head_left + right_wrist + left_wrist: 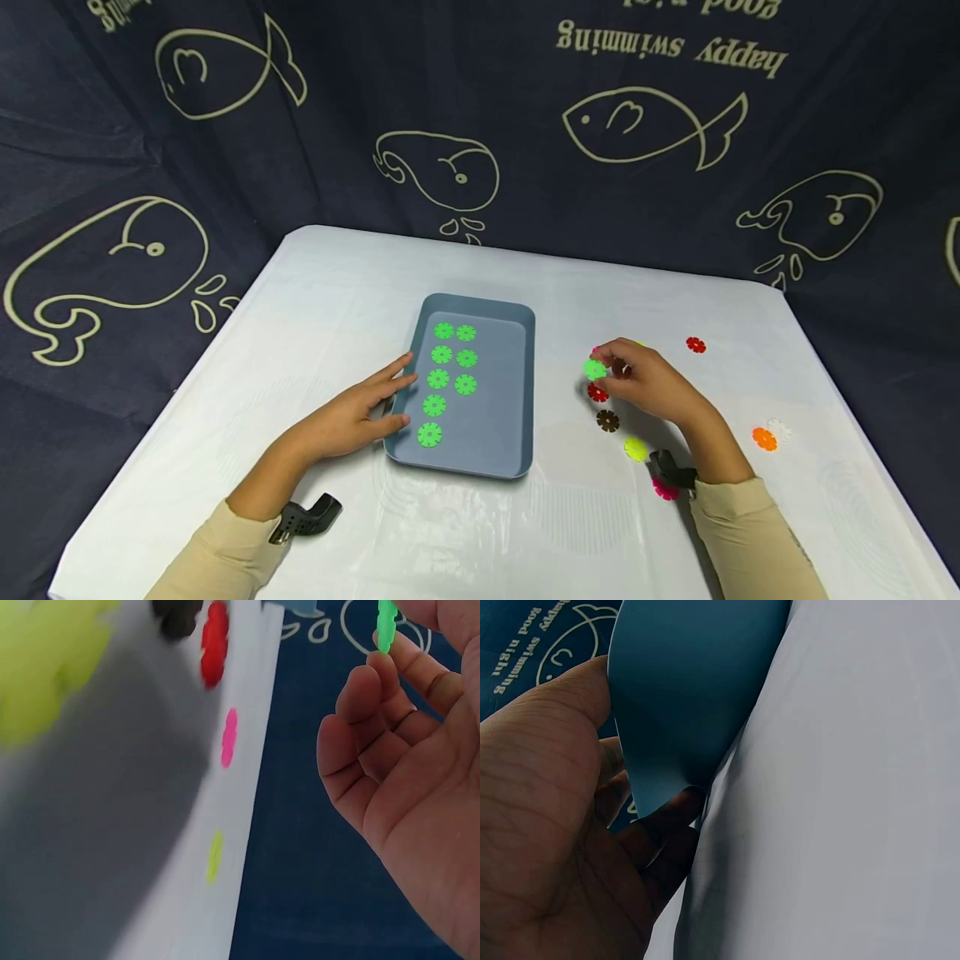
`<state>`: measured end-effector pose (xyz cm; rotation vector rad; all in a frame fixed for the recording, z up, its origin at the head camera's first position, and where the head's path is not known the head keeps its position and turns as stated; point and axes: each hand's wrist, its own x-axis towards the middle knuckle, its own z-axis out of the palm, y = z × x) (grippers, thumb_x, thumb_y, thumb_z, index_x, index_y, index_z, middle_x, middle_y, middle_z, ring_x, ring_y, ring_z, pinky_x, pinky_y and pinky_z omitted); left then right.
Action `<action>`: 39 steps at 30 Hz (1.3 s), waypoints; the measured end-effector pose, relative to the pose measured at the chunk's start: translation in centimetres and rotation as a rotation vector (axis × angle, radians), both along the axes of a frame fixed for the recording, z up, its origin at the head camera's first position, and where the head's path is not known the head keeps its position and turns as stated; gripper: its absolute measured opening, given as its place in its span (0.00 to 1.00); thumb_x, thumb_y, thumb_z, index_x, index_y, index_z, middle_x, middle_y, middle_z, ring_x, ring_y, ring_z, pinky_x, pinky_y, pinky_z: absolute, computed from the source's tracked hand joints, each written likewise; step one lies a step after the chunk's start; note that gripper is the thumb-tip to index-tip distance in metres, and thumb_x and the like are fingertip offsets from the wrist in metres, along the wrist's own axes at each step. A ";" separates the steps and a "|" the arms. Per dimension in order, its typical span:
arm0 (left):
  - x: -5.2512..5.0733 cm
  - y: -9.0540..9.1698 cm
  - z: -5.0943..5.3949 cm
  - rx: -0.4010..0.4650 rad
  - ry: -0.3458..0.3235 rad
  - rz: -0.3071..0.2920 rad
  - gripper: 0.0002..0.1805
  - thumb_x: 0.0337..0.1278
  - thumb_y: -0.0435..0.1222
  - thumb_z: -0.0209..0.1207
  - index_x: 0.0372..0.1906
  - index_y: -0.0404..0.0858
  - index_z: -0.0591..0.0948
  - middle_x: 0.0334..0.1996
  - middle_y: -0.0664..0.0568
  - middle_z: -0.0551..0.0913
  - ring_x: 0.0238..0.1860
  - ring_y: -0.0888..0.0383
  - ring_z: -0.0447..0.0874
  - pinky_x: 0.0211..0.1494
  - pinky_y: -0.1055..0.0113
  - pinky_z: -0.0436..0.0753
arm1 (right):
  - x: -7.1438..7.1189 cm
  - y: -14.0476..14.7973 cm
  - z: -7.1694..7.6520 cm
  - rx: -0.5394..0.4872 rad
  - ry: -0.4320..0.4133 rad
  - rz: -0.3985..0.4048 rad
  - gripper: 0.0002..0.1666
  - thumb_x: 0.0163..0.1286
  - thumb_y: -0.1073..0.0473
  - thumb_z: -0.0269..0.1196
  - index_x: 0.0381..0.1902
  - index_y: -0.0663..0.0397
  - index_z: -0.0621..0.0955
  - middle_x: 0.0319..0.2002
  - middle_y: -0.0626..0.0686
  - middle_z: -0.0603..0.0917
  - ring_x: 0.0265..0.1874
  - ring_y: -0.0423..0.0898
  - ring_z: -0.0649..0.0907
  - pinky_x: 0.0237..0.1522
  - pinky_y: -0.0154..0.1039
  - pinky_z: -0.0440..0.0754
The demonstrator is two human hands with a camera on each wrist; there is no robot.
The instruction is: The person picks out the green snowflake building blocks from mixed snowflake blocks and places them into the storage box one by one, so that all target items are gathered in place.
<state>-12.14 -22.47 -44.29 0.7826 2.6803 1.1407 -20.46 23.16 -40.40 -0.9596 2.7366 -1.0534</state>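
My right hand (647, 379) pinches a green snowflake disc (595, 370) above the right side of the table; in the right wrist view the same notched disc (386, 626) shows edge-on between thumb and finger. My left hand (352, 418) rests with spread fingers against the left rim of a grey-blue tray (487, 442). Close up in the left wrist view, the fingers touch the tray's outer wall (690, 690). Inside the tray several green discs (438, 378) lie flat in two columns, the left one longer.
Beneath and around the right hand lie a red disc (597, 392), a brown disc (608, 421), a yellow disc (636, 449) and a pink disc (665, 490). Farther right are another red disc (696, 344), an orange disc (765, 439) and a white disc (780, 429). A dark printed curtain (525, 208) hangs behind the table.
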 end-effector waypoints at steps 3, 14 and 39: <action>0.0 0.0 0.0 -0.007 0.006 0.002 0.37 0.68 0.50 0.60 0.75 0.40 0.64 0.80 0.54 0.47 0.77 0.50 0.49 0.72 0.45 0.61 | 0.0 -0.8 0.3 0.010 0.017 0.019 0.15 0.63 0.68 0.68 0.47 0.51 0.81 0.39 0.45 0.79 0.35 0.45 0.75 0.37 0.37 0.75; 0.0 0.1 0.1 -0.011 0.006 0.000 0.37 0.68 0.50 0.60 0.75 0.38 0.64 0.80 0.53 0.47 0.77 0.49 0.49 0.71 0.45 0.61 | 0.3 -3.6 0.7 -0.011 0.017 0.115 0.17 0.63 0.65 0.69 0.49 0.49 0.81 0.36 0.46 0.77 0.34 0.45 0.75 0.33 0.37 0.75; -0.1 0.1 -0.1 -0.006 0.006 0.002 0.37 0.68 0.50 0.60 0.75 0.39 0.64 0.80 0.54 0.47 0.77 0.49 0.49 0.72 0.45 0.61 | 0.6 -9.8 0.5 0.022 0.014 0.263 0.15 0.63 0.62 0.70 0.47 0.48 0.81 0.36 0.46 0.76 0.36 0.44 0.76 0.37 0.39 0.79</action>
